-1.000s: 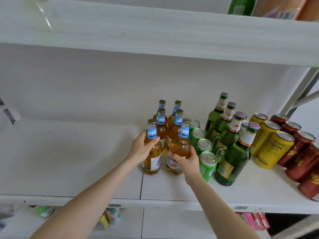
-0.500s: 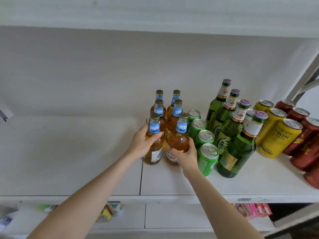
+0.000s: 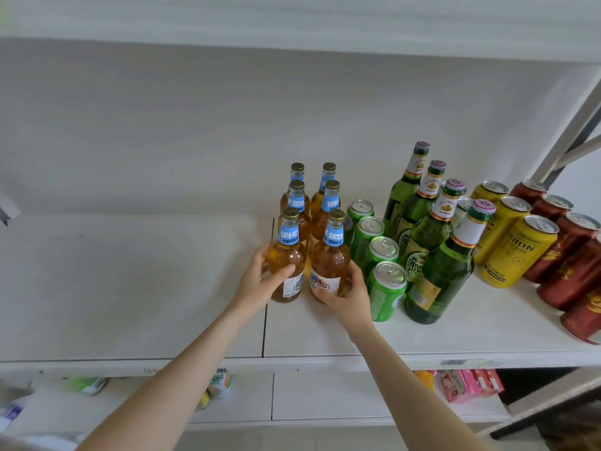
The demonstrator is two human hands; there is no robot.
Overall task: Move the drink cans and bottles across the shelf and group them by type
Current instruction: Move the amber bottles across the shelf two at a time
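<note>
Several amber bottles with blue neck labels stand in two rows on the white shelf [image 3: 130, 288]. My left hand [image 3: 260, 281] grips the front left amber bottle [image 3: 287, 252]. My right hand [image 3: 349, 296] grips the front right amber bottle [image 3: 330, 258]. Both bottles stand upright on the shelf. To their right runs a row of green cans [image 3: 387, 288], then a row of green bottles [image 3: 439, 271], then yellow cans [image 3: 517, 252] and red cans [image 3: 572, 265].
The left half of the shelf is bare white board. A white shelf board hangs overhead, and a grey metal upright [image 3: 566, 125] stands at the far right. The lower shelf holds small cartons and pink boxes [image 3: 468, 384].
The view has shifted downward. Both hands have slid lower on the two front amber bottles; the bottles stay in place at the front of their rows.
</note>
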